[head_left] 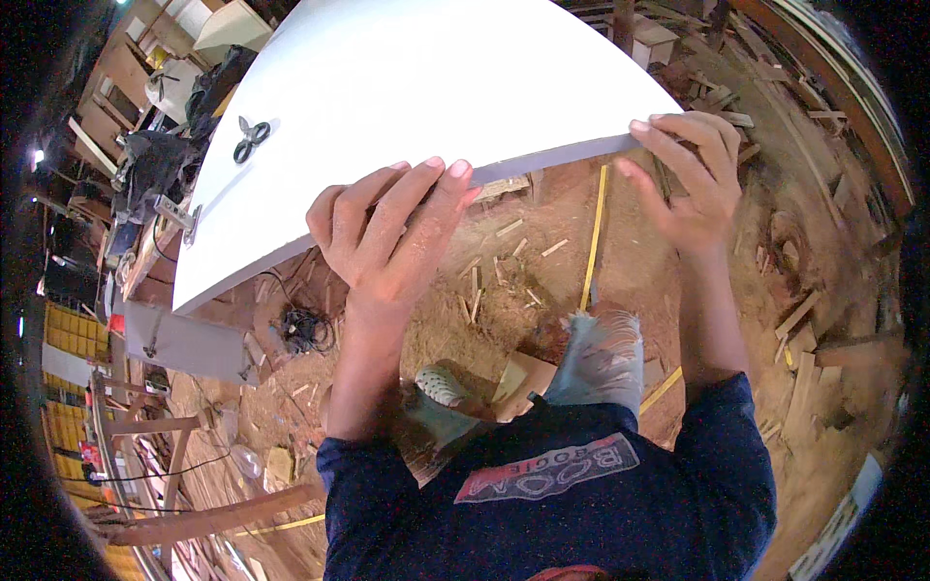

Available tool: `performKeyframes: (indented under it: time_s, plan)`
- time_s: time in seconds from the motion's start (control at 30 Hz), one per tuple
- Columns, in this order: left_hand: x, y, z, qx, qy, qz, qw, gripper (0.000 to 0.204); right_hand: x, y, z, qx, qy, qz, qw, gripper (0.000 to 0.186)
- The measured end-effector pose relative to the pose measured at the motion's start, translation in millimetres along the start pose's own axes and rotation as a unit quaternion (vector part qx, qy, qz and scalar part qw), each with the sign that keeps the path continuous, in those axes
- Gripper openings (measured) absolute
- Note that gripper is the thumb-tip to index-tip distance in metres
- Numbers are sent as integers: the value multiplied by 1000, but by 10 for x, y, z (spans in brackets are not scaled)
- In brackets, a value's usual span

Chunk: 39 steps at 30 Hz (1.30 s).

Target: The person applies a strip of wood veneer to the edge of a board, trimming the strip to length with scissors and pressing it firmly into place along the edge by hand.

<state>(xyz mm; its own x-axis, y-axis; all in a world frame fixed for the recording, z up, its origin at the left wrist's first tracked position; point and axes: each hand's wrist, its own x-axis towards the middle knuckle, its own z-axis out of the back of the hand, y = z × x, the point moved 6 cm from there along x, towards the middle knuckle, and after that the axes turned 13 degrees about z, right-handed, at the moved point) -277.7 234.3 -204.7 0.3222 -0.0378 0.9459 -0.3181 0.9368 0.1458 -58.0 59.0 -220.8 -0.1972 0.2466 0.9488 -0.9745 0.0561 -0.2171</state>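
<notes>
A large white board (436, 77) with a pale grey front edge stretches out in front of me. My left hand (387, 223) grips this near edge left of its middle, fingers bent over onto the white face. At the board's right corner is my right hand (693, 179), its fingertips on the edge and its thumb lower, apart from the fingers. A pair of dark-handled scissors (252, 140) lies on the board's left part. On the left edge sits a metal hinge-like fitting (192, 223).
Wood offcuts (475, 290) and sawdust litter the brown floor. A yellow strip (595, 232) runs between my legs. Coiled black cable (305, 329) and a grey panel (189, 342) lie at left, above a wooden frame (223, 515). Planks (799, 397) lie at right.
</notes>
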Motion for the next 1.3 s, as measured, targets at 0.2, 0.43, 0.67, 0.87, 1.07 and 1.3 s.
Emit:
performKeyframes:
  time_s: [0.2, 0.43, 0.67, 0.87, 1.07, 1.3]
  plan:
    - [2, 4, 6, -1, -6, 4, 1000, 42, 185, 58, -175, 85, 24, 30, 996, 30]
    - [38, 12, -2, -4, -13, -21, 1000, 31, 387, 362, -401, 176, 22, 62, 982, 24]
    - [15, 29, 12, -11, 4, 11, 1000, 43, 514, 596, -554, 224, -10, 60, 973, 21]
    - [-46, 100, 4, 6, -27, 24, 999, 47, 589, 689, -617, 224, -2, 63, 973, 17]
    - [-166, 280, 91, 68, -23, 55, 996, 32, 557, 556, -523, 231, 28, 34, 972, 15]
    - [-163, 259, 73, 59, -26, 62, 996, 20, 680, 755, -690, 265, 16, 46, 963, 16]
